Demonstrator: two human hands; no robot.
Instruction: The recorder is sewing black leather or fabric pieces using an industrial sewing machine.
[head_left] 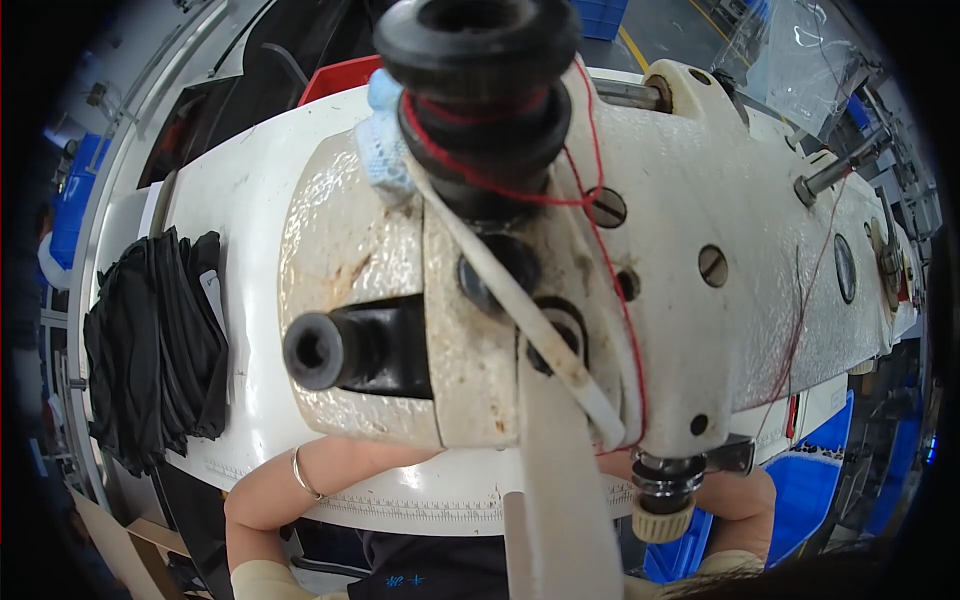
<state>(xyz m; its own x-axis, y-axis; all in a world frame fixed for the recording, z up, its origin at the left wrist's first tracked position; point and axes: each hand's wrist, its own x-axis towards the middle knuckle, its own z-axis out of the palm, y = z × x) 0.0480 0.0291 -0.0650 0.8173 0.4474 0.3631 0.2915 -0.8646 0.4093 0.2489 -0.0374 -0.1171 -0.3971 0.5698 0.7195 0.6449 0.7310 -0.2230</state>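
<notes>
A white sewing machine head point(740, 320), with red thread and a black knob point(475, 40), fills the middle of the view. My left forearm point(350, 460), wearing a silver bangle, reaches behind it from the lower left. My right forearm point(735, 500) enters from the lower right. The machine hides both my left hand and my right hand, so what they hold or touch cannot be seen. A light blue cloth point(385, 150) is bunched by the black knob. A stack of black fabric pieces point(155, 350) lies on the white table point(250, 190) to the left.
A red bin point(330, 80) stands beyond the table's back edge. Blue bins point(800, 500) sit below the right edge, and another blue bin point(75, 210) is at the far left. A clear plastic sheet point(800, 60) hangs at the upper right.
</notes>
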